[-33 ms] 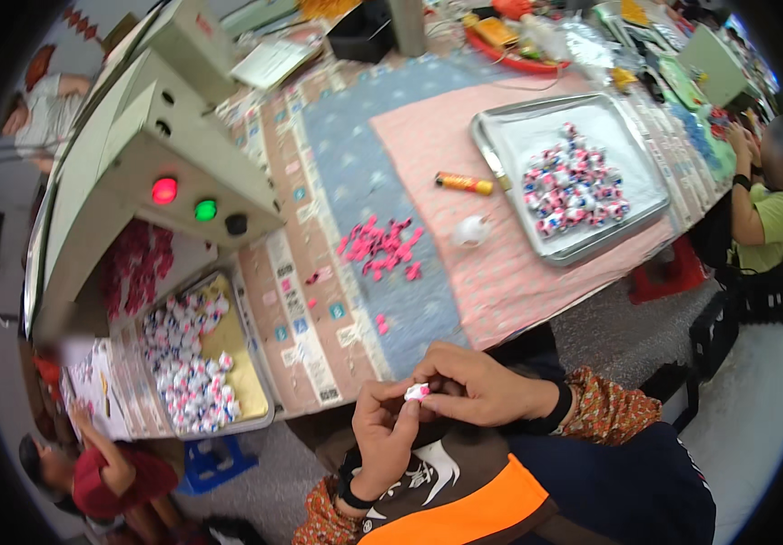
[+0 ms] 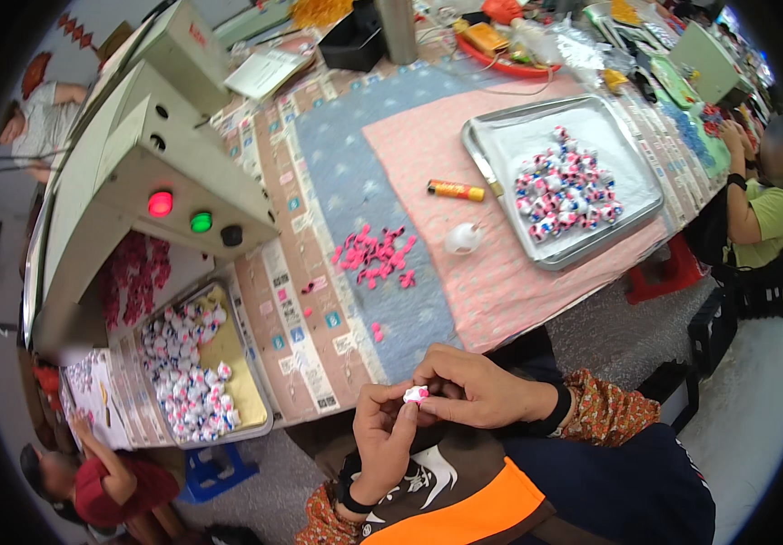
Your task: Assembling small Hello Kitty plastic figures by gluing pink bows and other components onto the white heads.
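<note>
A single small, rounded piece (image 2: 416, 395) is held up off the table (image 2: 326, 356), just beyond its near edge as seen from above. It is coloured mostly white, with bright pink shown on its right and lower part. It is gripped from the left by the thumb and fingers of the left hand (image 2: 386, 438) and from the right by those of the right hand (image 2: 477, 387); its underside is hidden.

Small printed labels, white letters on blue squares and square code-like blocks, mostly too small to read, stood on the brown-and-white striped desk cover (image 2: 310, 313). White character-like print marked the near brown-and-orange cloth apron (image 2: 482, 452); blurred red lettering stood on the far-left beige metal box (image 2: 182, 59).
</note>
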`<state>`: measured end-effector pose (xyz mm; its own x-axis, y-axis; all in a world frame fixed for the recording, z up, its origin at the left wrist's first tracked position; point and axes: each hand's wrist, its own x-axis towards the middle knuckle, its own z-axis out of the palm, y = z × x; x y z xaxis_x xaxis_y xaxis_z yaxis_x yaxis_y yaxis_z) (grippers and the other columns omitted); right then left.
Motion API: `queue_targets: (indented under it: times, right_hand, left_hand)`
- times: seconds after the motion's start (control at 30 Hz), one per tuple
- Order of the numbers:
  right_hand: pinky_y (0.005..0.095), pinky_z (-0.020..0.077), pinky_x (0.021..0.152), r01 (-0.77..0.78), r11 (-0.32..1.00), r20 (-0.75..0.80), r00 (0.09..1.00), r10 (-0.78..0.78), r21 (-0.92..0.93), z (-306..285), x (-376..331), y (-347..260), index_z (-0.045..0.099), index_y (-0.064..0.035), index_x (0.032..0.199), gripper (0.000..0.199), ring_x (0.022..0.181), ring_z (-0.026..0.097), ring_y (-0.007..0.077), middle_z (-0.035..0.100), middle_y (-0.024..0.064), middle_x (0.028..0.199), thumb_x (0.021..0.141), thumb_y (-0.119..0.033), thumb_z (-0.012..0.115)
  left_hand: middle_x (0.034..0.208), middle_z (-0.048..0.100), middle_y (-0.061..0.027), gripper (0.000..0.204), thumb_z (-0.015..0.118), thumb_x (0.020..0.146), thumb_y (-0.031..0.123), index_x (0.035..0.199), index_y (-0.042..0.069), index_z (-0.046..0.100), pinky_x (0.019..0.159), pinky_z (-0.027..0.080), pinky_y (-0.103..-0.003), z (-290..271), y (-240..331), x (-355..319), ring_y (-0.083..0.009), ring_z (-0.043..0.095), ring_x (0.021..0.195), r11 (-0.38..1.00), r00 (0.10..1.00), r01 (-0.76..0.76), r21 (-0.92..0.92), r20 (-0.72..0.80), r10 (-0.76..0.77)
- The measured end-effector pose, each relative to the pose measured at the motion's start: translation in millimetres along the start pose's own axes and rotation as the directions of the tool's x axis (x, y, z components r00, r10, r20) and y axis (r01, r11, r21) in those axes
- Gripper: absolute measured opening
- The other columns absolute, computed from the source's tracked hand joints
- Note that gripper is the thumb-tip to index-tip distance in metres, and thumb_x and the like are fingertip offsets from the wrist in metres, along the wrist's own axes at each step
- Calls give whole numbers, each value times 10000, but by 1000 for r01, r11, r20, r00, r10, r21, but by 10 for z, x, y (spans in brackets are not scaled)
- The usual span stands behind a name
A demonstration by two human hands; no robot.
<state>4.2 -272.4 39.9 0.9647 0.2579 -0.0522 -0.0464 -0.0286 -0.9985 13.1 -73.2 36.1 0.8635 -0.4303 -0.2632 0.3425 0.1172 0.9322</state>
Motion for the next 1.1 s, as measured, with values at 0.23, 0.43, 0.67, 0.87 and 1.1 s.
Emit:
queue_targets:
  times: [0.23,0.43,0.67,0.87,1.1]
  right_hand:
    - [252,378,578,-77,913,-463,877,-129,-400,-930,-90,-342,607,-63,984,162,676,447,75,495,2,807,905,-174,694]
    - [323,460,603,-439,675,-750,607,-265,-593,-2015,-185,-95,565,-32,986,168,697,568,157,579,68,793,895,-129,668]
    - [288,420,905,-433,716,-720,680,-139,-548,-2114,-289,222,467,42,1357,512,991,496,173,528,113,1263,872,-44,607]
    - [287,397,690,-440,755,-717,695,-56,-485,-2254,-211,322,547,-53,1270,417,720,427,130,440,16,837,861,-19,619]
    - [304,475,818,-379,697,-695,679,-237,-608,-2663,-135,526,506,-49,1336,444,900,560,177,558,97,1176,900,6,572]
  left_hand:
    - [1161,659,-194,265,468,1042,94,1285,-11,466,820,569,-319,16,145,187,-190,681,907,999,998,28,42,50,-30]
    - [1130,673,-159,196,486,1030,60,1197,-20,551,869,541,-298,-164,233,162,-156,653,967,996,997,71,63,6,-71]
    - [1130,665,-100,205,514,1028,90,1199,-8,572,886,523,-291,-554,336,75,-140,635,994,999,995,42,29,-86,-40]
    - [1123,638,-51,199,520,1018,99,1189,16,581,889,495,-270,-1269,827,85,-101,595,1016,958,945,-130,257,-261,199]
    - [1115,645,-57,211,580,959,122,1144,23,601,854,497,-323,-2328,1210,476,-148,592,1010,684,827,-134,717,-299,475]
